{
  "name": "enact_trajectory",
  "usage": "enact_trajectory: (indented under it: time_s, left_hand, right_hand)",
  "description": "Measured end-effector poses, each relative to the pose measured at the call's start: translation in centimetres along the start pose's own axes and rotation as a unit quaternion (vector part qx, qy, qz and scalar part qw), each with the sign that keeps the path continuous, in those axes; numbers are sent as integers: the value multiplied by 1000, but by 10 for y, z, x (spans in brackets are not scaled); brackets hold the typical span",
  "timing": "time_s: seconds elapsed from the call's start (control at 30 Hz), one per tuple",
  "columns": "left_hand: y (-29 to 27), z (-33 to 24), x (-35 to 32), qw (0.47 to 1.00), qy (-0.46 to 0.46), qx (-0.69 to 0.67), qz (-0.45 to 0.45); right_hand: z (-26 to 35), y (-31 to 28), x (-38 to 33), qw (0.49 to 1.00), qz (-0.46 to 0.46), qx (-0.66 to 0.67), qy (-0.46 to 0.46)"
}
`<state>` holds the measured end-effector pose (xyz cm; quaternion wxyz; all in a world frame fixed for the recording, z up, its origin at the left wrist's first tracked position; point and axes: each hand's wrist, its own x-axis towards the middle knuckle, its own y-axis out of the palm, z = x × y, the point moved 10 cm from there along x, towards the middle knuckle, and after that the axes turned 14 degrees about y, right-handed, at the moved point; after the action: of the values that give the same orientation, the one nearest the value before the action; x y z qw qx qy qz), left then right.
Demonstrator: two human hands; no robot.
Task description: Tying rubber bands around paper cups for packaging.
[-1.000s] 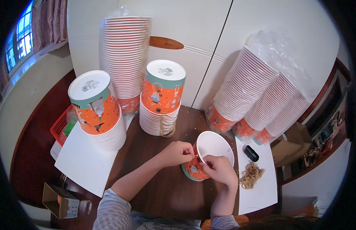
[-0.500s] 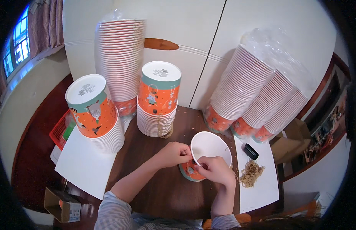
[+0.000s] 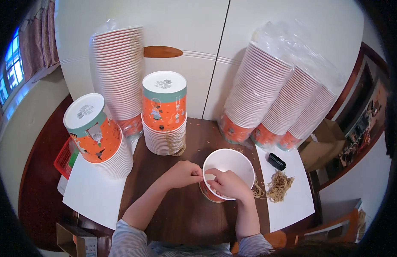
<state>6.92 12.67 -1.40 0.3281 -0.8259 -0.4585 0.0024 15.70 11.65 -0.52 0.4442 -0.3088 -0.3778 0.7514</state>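
A large paper cup (image 3: 239, 165), white inside with an orange printed outside, stands mouth up on the brown tabletop in front of me. My right hand (image 3: 227, 185) grips its near rim, the index finger reaching over the opening. At the cup's left side my left hand (image 3: 186, 174) is closed in a pinch against the rim; what lies between those fingertips is hidden. Loose tan string (image 3: 259, 189) hangs by the cup's right side. Beside it, a tangled bundle of tan string (image 3: 280, 186) rests on a white sheet (image 3: 288, 216).
Upside-down stacks of orange cups (image 3: 165, 109) (image 3: 98, 132) stand to the left, one with string on its side. Tall plastic-wrapped cup stacks (image 3: 119, 73) (image 3: 260, 85) stand behind. A black object (image 3: 277, 161) lies right, near a cardboard box (image 3: 322, 143). A red basket (image 3: 63, 158) sits left.
The whole view has shifted slightly. My right index finger now stretches further over the cup's opening, and the cup's mouth has turned more toward me. My left hand stays pinched at the rim.
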Motion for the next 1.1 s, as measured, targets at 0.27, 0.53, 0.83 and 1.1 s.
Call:
enact_trajectory:
  time_s: [0.27, 0.53, 0.83, 1.1]
  left_hand:
    - [-3, 4, -2, 1000, -26, -6, -2]
    - [-9, 7, -3, 1000, -11, -9, -19]
    - [-12, -3, -1, 984, 29, -125, -121]
    - [-11, -9, -1, 984, 29, -108, -142]
  right_hand:
    - [0, -2, 3, 1000, -24, -10, -14]
    - [16, 1, -14, 996, 53, -72, -11]
    - [4, -38, -24, 998, -56, 42, 1]
    - [6, -38, -23, 997, -47, 56, -10]
